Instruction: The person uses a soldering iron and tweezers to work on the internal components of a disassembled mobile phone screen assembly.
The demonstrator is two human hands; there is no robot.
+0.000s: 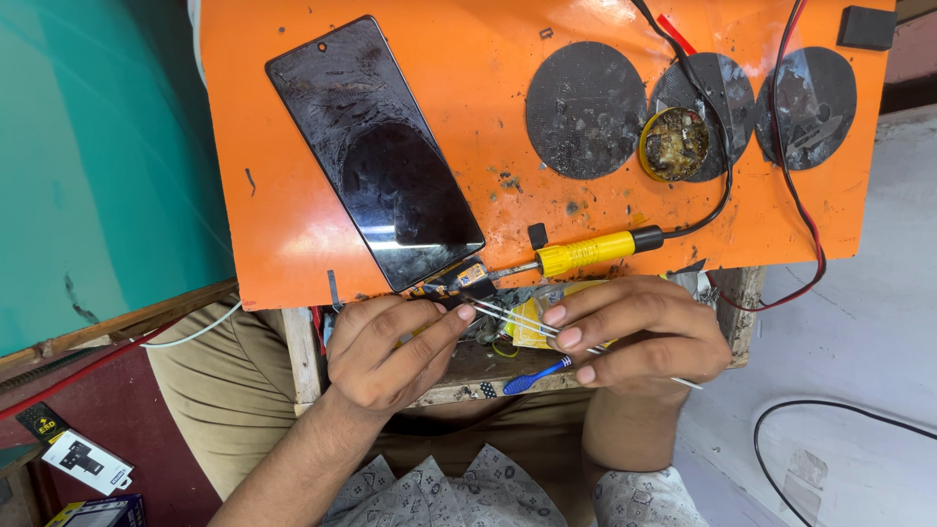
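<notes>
Just below the black smartphone (376,156) on the orange mat (293,234), the left hand (390,356) is pinching a small component while the right hand (634,337) is gripping metal tweezers (512,317) closed-fingered, needing steadiness beside the yellow soldering iron (586,252).

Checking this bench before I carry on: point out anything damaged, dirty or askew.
The orange mat is scorched and spotted with dark residue, thickest around the round black pads. The phone lies tilted on it, its dark screen smudged. The soldering iron rests at the mat's near edge, close to both hands.
</notes>
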